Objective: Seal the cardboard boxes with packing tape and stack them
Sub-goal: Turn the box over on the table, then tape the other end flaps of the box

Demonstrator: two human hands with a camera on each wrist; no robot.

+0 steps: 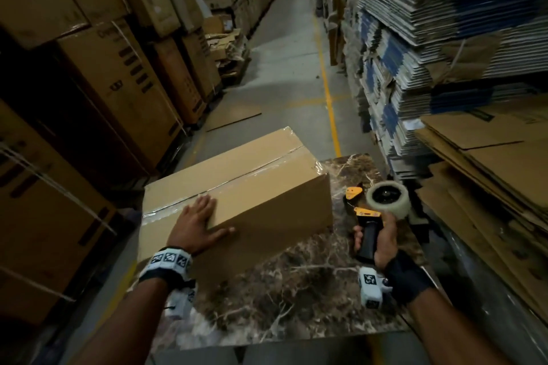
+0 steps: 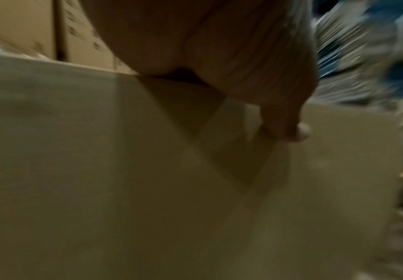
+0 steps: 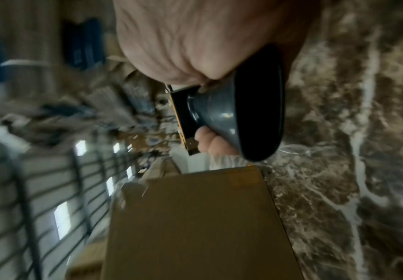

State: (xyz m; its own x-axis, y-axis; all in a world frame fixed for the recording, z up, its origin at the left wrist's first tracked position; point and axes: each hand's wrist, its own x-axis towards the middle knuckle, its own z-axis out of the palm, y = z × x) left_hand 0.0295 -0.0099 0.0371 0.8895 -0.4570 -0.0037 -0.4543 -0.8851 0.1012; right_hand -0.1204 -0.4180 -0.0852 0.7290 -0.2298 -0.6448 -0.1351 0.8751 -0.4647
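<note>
The taped cardboard box (image 1: 237,184) is laid on the marble tabletop (image 1: 296,290), long axis running away leftward-to-right. It is pressed flat by the left grip (image 1: 195,225). The tape dispenser (image 1: 376,216) is clasped in the right grip (image 1: 382,243), beside flattened cartons (image 1: 489,157).

A brown marble-patterned table (image 1: 296,290) stands in the aisle; tall stacked cartons (image 1: 112,68) line one side; bundles of flattened cardboard (image 1: 430,38) pile up opposite; a yellow floor line (image 1: 329,104) runs down the concrete between them.
</note>
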